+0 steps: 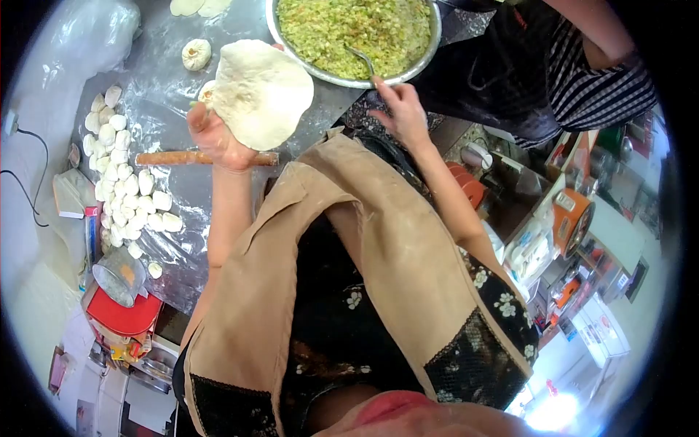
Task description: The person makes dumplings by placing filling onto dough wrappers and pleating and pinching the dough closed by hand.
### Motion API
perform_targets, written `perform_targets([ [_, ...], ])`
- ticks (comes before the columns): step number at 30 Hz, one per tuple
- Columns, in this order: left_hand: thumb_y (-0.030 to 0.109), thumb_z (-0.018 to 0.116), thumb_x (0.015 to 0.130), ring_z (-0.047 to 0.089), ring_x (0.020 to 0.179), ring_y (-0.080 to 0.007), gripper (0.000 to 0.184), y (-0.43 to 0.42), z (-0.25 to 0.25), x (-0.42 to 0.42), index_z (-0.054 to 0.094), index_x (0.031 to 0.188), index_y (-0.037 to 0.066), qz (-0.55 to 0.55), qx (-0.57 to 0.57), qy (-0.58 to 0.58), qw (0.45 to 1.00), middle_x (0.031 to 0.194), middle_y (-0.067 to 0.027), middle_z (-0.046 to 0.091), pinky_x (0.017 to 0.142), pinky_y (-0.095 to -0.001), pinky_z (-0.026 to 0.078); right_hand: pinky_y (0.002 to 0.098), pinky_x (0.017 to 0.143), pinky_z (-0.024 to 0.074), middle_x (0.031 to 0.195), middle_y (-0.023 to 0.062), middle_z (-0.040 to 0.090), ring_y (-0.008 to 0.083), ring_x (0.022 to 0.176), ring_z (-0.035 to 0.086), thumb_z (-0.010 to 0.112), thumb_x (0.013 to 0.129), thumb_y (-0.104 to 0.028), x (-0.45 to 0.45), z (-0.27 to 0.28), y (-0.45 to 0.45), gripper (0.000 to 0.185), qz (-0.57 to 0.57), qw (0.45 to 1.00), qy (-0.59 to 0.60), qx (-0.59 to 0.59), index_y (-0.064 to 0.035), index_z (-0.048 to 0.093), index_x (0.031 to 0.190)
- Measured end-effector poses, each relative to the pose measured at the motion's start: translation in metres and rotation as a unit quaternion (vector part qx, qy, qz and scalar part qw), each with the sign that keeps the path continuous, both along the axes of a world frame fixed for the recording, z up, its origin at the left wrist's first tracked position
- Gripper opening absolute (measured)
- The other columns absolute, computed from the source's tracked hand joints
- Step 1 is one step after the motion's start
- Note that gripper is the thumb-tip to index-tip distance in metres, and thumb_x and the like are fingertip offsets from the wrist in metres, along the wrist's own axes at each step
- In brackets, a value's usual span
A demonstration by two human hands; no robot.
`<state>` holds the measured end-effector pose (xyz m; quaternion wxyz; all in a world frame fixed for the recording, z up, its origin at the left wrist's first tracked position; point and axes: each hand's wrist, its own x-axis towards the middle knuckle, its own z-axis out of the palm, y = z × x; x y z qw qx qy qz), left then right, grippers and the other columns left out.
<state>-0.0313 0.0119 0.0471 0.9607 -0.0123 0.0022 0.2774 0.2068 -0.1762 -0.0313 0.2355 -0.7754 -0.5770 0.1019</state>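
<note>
A thin, round dough wrapper [266, 95] lies spread across my left hand [218, 138], whose palm and fingers support it from beneath. My right hand [404, 113] has its fingers closed around the handle of a metal spoon [360, 57]. The spoon's bowl end rests in chopped yellow-green filling [349, 29] inside a wide metal basin [357, 82]. Under my left wrist, a wooden rolling pin [175, 157] lies on the floured table. Just beyond the wrapper sits a pleated, filled bun [196, 54].
Many small dough pieces [127, 197] cover the table's left side. More flat wrappers [200, 6] lie at the far edge. A metal scoop [120, 277] and a red stool [125, 312] are at lower left. Another person in checked clothing [601, 91] stands close on the right.
</note>
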Motion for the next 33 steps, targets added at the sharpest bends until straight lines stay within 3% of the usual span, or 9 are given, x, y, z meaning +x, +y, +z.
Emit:
perform_targets([
  [5, 0.036, 0.068, 0.074, 0.029, 0.132, -0.0395, 0.084, -0.011, 0.004, 0.031, 0.025, 0.142, 0.01, -0.035, 0.052, -0.091, 0.994, 0.14, -0.0225, 0.035, 0.108, -0.0549, 0.024, 0.0333, 0.059, 0.0471, 0.078, 0.0106, 0.055, 0.0268, 0.067, 0.056, 0.067, 0.079, -0.009, -0.002, 0.002, 0.057, 0.03, 0.038, 0.99, -0.029, 0.132, -0.0111, 0.063, 0.109],
  [7, 0.041, 0.066, 0.071, 0.032, 0.128, -0.0434, 0.086, -0.015, -0.004, 0.032, 0.028, 0.14, 0.005, -0.042, -0.095, -0.108, 0.989, 0.14, -0.0258, 0.032, 0.108, -0.0538, 0.023, 0.0333, 0.056, 0.0469, 0.075, 0.0115, 0.056, 0.0278, 0.064, 0.057, 0.064, 0.082, -0.008, 0.011, 0.003, 0.063, 0.019, 0.011, 0.988, 0.023, 0.152, -0.0065, 0.064, 0.1],
  [9, 0.039, 0.064, 0.073, 0.032, 0.129, -0.0428, 0.084, -0.017, -0.013, 0.03, 0.028, 0.14, 0.004, -0.046, -0.087, -0.077, 0.992, 0.14, -0.0263, 0.032, 0.108, -0.053, 0.023, 0.032, 0.057, 0.0481, 0.079, 0.0127, 0.061, 0.0266, 0.066, 0.06, 0.062, 0.084, -0.009, 0.021, 0.014, 0.06, 0.013, -0.008, 0.983, -0.007, 0.184, -0.0042, 0.064, 0.095],
  [14, 0.033, 0.058, 0.079, 0.034, 0.128, -0.0406, 0.076, -0.014, -0.021, 0.026, 0.025, 0.141, 0.005, -0.068, -0.009, 0.082, 0.994, 0.137, -0.0238, 0.038, 0.108, -0.0532, 0.025, 0.0408, 0.057, 0.0501, 0.066, 0.0184, 0.06, 0.0336, 0.061, 0.061, 0.054, 0.085, -0.018, 0.024, 0.063, 0.055, 0.021, -0.169, 0.984, -0.013, 0.061, -0.0005, 0.061, 0.075],
  [17, 0.028, 0.052, 0.082, 0.041, 0.125, -0.0378, 0.065, -0.014, -0.033, 0.032, 0.032, 0.136, -0.002, -0.062, -0.047, 0.211, 0.974, 0.136, -0.0223, 0.041, 0.106, -0.0523, 0.029, 0.0448, 0.062, 0.0495, 0.066, 0.0252, 0.059, 0.0385, 0.065, 0.061, 0.051, 0.082, -0.021, 0.031, 0.042, 0.067, 0.028, -0.202, 0.979, -0.012, -0.03, 0.0034, 0.063, 0.074],
  [22, 0.021, 0.051, 0.084, 0.052, 0.112, -0.0362, 0.049, -0.016, -0.045, 0.041, 0.045, 0.126, -0.004, -0.045, -0.073, 0.284, 0.955, 0.123, -0.0204, 0.053, 0.098, -0.0503, 0.04, 0.0427, 0.066, 0.0497, 0.064, 0.0236, 0.061, 0.0382, 0.066, 0.063, 0.053, 0.079, -0.021, 0.023, 0.014, 0.094, 0.032, -0.249, 0.963, 0.098, -0.02, 0.0051, 0.062, 0.063],
  [25, 0.022, 0.051, 0.083, 0.052, 0.113, -0.0372, 0.049, -0.019, -0.042, 0.045, 0.045, 0.124, -0.005, -0.032, -0.07, 0.342, 0.937, 0.124, -0.0212, 0.052, 0.099, -0.0516, 0.039, 0.0412, 0.065, 0.0501, 0.061, 0.0207, 0.062, 0.0332, 0.062, 0.064, 0.053, 0.079, -0.02, 0.021, 0.01, 0.095, 0.031, -0.317, 0.913, 0.256, -0.027, 0.0057, 0.063, 0.066],
  [26, 0.021, 0.052, 0.083, 0.053, 0.111, -0.0366, 0.048, -0.019, -0.042, 0.046, 0.046, 0.123, -0.004, -0.034, -0.069, 0.351, 0.933, 0.122, -0.0202, 0.054, 0.097, -0.0508, 0.041, 0.0374, 0.06, 0.0513, 0.058, 0.0157, 0.062, 0.0249, 0.057, 0.065, 0.054, 0.082, -0.016, 0.021, 0.003, 0.096, 0.028, -0.335, 0.897, 0.288, -0.014, 0.0066, 0.064, 0.07],
  [33, 0.026, 0.053, 0.083, 0.056, 0.108, -0.0349, 0.047, -0.018, -0.029, 0.066, 0.048, 0.121, -0.001, -0.014, -0.034, 0.39, 0.92, 0.118, -0.0179, 0.056, 0.093, -0.0503, 0.045, 0.0273, 0.051, 0.0499, 0.07, 0.0141, 0.063, 0.0186, 0.056, 0.061, 0.049, 0.088, -0.011, 0.009, 0.006, 0.09, 0.023, -0.358, 0.799, 0.48, 0.063, 0.0099, 0.06, 0.092],
])
